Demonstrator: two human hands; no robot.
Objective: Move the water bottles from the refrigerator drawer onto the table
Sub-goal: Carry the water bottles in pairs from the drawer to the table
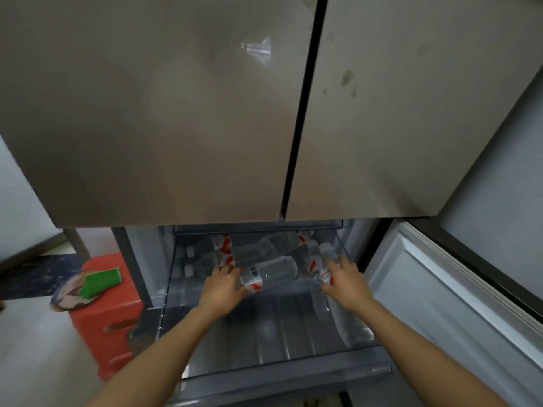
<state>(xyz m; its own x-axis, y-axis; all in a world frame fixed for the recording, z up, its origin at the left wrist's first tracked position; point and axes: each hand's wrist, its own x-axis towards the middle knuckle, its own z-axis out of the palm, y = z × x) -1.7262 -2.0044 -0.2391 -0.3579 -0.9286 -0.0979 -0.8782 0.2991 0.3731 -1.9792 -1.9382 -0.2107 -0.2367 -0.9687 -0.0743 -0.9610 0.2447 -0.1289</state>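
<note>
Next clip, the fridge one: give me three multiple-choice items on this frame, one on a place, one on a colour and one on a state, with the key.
1. The red plastic stool stands:
A) left of the open clear refrigerator drawer
B) inside it
C) on top of the refrigerator

2. The labels on the clear plastic water bottles are:
A) blue
B) red and white
C) green

3. The left hand is:
A) hanging idle
B) gripping a bottle lying on its side
C) pressing a door

Key:
1 A, the stool shows beside the drawer's left wall.
2 B, red marks sit on white bands.
3 B, its fingers curl round the bottle's labelled end, while the right hand holds another bottle.
</note>
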